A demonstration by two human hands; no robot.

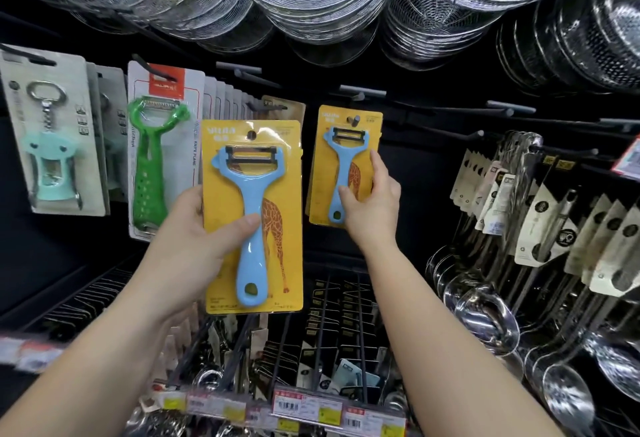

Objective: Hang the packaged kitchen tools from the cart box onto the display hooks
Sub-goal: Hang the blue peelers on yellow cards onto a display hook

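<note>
Nearest, the left hand [204, 228] grips a yellow-carded blue peeler [252, 218], thumb across its handle, held clear of the rack. Beyond, the right hand [372, 199] pinches a second carded peeler [341, 162] hanging on a display hook [354, 121], beside a green peeler [149, 162].

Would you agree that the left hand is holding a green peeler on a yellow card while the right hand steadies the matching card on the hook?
Not quite: the head view shows the left hand holding a blue peeler on its yellow card; the green peeler hangs on the display. The right hand does steady the matching card on the hook.
</note>
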